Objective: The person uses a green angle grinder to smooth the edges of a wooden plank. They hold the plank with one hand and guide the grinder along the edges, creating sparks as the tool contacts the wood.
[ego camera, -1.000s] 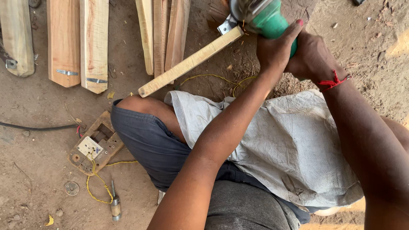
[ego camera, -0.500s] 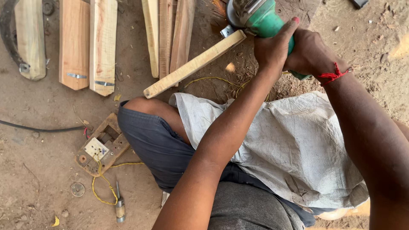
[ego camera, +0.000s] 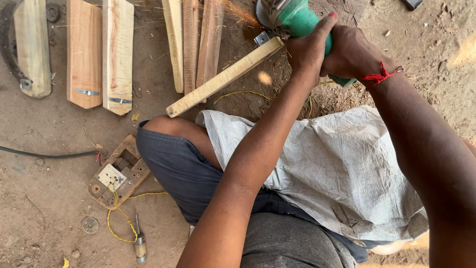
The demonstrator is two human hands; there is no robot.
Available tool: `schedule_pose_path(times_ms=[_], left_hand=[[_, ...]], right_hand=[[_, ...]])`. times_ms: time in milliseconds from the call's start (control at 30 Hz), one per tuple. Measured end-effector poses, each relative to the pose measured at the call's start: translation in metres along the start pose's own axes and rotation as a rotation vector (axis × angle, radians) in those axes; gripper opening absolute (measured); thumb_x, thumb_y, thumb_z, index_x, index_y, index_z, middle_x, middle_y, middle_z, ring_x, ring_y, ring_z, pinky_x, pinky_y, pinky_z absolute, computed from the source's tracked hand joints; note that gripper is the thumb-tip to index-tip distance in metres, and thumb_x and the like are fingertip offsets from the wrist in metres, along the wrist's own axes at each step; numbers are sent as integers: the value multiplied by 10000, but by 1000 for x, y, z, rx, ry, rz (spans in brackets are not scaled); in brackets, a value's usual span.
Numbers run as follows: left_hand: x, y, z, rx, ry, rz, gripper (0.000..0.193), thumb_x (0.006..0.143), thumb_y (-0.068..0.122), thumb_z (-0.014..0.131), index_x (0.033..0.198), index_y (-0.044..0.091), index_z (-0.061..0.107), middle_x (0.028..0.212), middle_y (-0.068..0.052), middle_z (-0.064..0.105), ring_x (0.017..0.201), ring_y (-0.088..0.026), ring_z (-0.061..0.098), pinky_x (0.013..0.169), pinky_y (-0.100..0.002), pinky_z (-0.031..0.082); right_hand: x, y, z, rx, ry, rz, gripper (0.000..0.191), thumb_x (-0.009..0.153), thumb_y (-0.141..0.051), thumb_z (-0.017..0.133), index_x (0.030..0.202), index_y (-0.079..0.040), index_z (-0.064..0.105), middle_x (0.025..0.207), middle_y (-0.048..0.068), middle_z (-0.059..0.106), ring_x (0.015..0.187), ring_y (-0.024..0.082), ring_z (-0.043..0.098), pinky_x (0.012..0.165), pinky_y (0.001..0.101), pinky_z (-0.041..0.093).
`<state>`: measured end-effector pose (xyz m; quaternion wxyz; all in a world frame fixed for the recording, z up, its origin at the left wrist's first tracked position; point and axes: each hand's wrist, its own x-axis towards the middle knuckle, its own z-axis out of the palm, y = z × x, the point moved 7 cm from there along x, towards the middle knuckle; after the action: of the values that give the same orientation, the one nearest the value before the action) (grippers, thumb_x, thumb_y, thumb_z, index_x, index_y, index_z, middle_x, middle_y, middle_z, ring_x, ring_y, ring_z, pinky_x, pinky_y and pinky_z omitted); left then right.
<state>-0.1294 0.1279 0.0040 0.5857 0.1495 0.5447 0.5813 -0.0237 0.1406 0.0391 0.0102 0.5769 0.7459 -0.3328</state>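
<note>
Both of my hands grip a green angle grinder point(ego camera: 293, 18) at the top of the view. My left hand point(ego camera: 308, 49) wraps its front; my right hand point(ego camera: 353, 55), with a red thread at the wrist, holds its rear. The grinder's head meets the far end of a long pale wooden stick point(ego camera: 225, 77) that has a small metal fitting point(ego camera: 261, 37) at that end. Sparks fly to the left from the contact. The stick slants down-left toward my bent knee point(ego camera: 171, 130). A grey cloth point(ego camera: 337, 168) covers my lap.
Several shaped wooden planks point(ego camera: 118, 54) lie on the dirt floor at the top left, and thinner slats point(ego camera: 191, 44) beside them. A wooden socket board point(ego camera: 118, 173) with yellow wire, a black cable point(ego camera: 47, 155), a screwdriver point(ego camera: 140, 243) and a metal disc point(ego camera: 90, 225) lie at left.
The view has shifted slightly, so planks and board sit further right. Sparks now spray from the grinder at the stick's end. Both hands keep their grip.
</note>
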Motion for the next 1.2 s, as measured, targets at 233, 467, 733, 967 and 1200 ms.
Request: schedule_pose_path(times_ms=[233,467,733,967,1200], left_hand=[[11,4,11,63,-77,78,612,740,473,863,1042,-54,785,1061,-183,774,971,-243,741,873,-366,591],[20,-6,20,51,-181,43,577,744,482,850,1067,15,747,1018,-154,736,927,-242,773,830,-398,656],[16,-5,17,65,-161,110,464,750,460,883,1013,92,777,1024,-82,775,951,-182,745,890,-341,579],[-20,-32,10,-90,-39,191,446,833,419,872,1015,44,713,1047,-73,731,989,-182,713,940,-330,556],[6,-16,29,-71,-122,77,567,806,431,871,1068,-57,752,1073,-133,739,993,-218,716,897,-368,573]], right_hand=[[10,9,-5,8,110,-69,680,644,-165,897,1196,117,616,1042,296,729,916,393,747,812,455,628],[12,14,-1,31,159,-178,696,707,-162,912,1253,137,601,1063,317,714,880,385,757,772,446,644],[5,11,-5,-46,173,-111,637,746,-196,922,1178,144,601,988,320,717,856,403,743,764,446,627],[-25,15,-1,-56,-46,-3,594,717,-166,876,1184,102,626,944,290,742,827,366,757,760,424,626],[-1,17,-18,-133,32,2,661,741,-172,891,1245,133,592,1013,340,716,861,412,750,752,438,638]])
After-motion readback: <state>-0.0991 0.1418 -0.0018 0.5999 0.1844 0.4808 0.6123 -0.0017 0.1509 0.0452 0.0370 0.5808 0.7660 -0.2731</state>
